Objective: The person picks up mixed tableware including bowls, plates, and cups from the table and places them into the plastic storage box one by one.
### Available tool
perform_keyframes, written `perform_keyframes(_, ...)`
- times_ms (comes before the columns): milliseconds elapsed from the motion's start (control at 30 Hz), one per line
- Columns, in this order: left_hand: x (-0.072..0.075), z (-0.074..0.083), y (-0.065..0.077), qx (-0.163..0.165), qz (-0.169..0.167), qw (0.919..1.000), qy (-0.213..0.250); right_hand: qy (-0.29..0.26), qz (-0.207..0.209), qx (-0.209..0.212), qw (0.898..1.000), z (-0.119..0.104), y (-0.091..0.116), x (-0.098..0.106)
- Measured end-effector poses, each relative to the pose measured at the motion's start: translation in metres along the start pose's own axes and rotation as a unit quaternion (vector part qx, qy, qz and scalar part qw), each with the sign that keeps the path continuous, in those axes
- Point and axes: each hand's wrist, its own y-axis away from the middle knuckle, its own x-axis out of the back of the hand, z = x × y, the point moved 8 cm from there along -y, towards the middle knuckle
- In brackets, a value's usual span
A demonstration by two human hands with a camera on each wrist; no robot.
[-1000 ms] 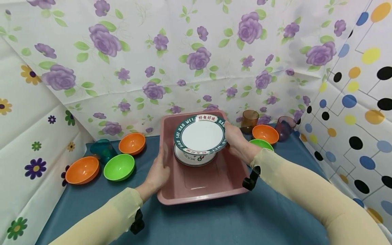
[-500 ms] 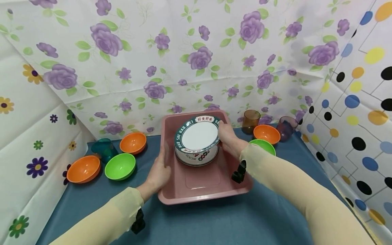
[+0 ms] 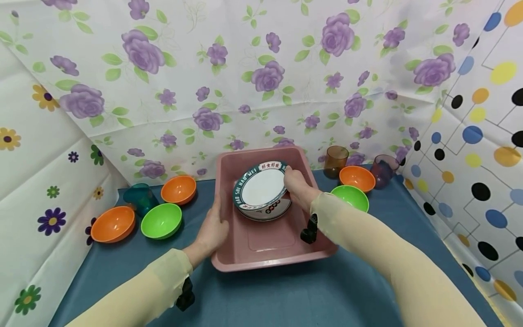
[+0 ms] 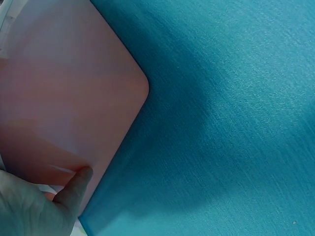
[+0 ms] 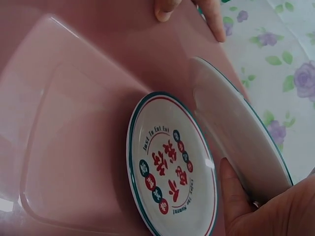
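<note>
A pink plastic basin [image 3: 273,238] stands on the blue cloth in the middle of the head view. Inside lies a white plate [image 5: 172,167] with red lettering and a thin green rim. Above it, tilted, is a second plate [image 3: 261,187], white with a broad dark green lettered band. My right hand [image 3: 300,187] holds this upper plate by its right edge, thumb on top; the right wrist view shows a finger [image 5: 234,191] under it. On the basin's left side my left hand [image 3: 210,230] grips the wall, its thumb [image 4: 76,187] at the rim.
Left of the basin are two orange bowls [image 3: 113,224] [image 3: 178,190], a green bowl [image 3: 161,221] and a tipped teal cup [image 3: 140,199]. On the right stand an amber cup [image 3: 336,161], an orange bowl [image 3: 357,178], a green bowl [image 3: 350,197] and a purple cup [image 3: 384,171]. Patterned sheets surround the table.
My right hand has moved left and slightly down with the green-banded plate, bringing it closer over the lower plate. The left hand stays at the basin's side.
</note>
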Motion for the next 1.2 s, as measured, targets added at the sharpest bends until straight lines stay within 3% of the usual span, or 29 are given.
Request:
perform_keyframes(600, -0.001, 0.000, -0.001, -0.003, 0.001, 0.9999, 0.015, -0.006, -0.003, -0.025, 1.000, 0.016, -0.010, -0.006)
perform_keyframes(900, 0.000, 0.003, -0.001, -0.024, 0.007, 0.9994, 0.024, -0.027, -0.002, -0.030, 0.999, 0.022, -0.014, -0.007)
perform_keyframes(1200, 0.000, 0.002, 0.000, -0.007, 0.002, 0.9998, 0.021, -0.036, 0.006, -0.038, 0.999, 0.026, -0.016, 0.000)
